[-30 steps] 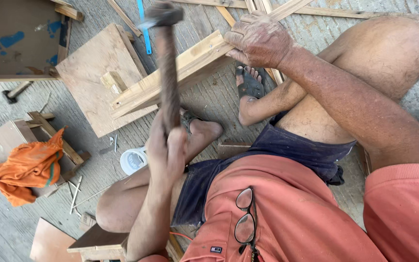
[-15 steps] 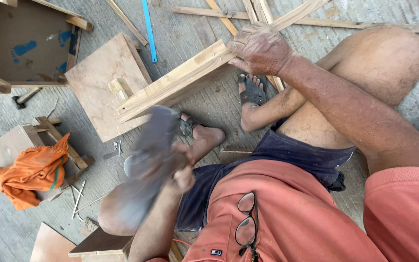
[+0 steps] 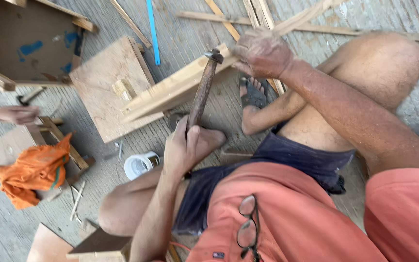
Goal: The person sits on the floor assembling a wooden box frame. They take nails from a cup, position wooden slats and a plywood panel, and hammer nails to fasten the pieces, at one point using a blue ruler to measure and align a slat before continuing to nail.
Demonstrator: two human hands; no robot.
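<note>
On the grey plank floor, head view: a person sits with legs folded, working wood.
Left hand (image 3: 186,148): grip wrapped tight round the lower handle of a hammer (image 3: 203,87), which slants up and to the right.
Hammer head: resting on the upper end of a pale wooden batten (image 3: 173,92).
Right hand (image 3: 263,51): grip pressed down over the batten's far end, just beside the hammer head.
Batten: lies slanting across a square plywood panel (image 3: 104,82), in front of the knees.
Near the left arm: a small white tub (image 3: 139,165) and loose nails (image 3: 76,199) on the floor.
Far left: an orange cloth (image 3: 32,170) on a wooden frame; another person's hand (image 3: 18,114) above it.
Chest: folded spectacles (image 3: 247,225) hang on the salmon shirt.
</note>
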